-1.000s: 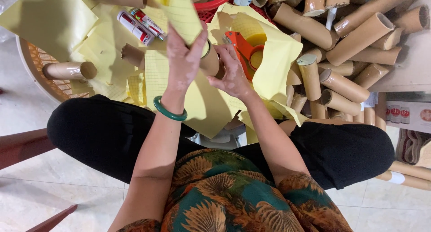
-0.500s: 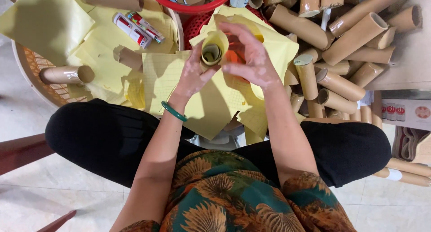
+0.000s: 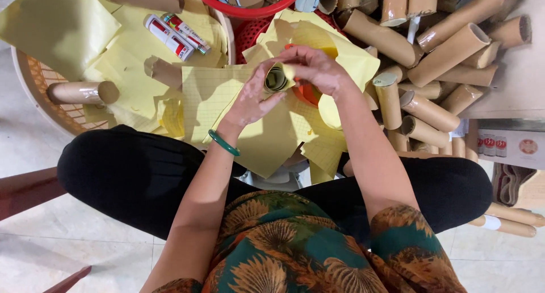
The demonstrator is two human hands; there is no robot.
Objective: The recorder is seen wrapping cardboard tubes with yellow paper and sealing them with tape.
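Both hands point(image 3: 284, 86) — cupped rnd tube point(image 3: 276, 78)

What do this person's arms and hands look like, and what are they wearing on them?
Both forearms are bare. The left hand has a green bangle round its wrist; the right hand wears nothing visible. Short patterned sleeves in green, orange and brown cover the upper arms.

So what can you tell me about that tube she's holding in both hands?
The tube is a short brown cardboard cylinder wrapped in pale yellow paper, its open end turned toward the camera so the dark hollow and layered wall show. It is held above the yellow sheets on the lap. The left hand cups it from below and the right hand pinches the paper at its rim.
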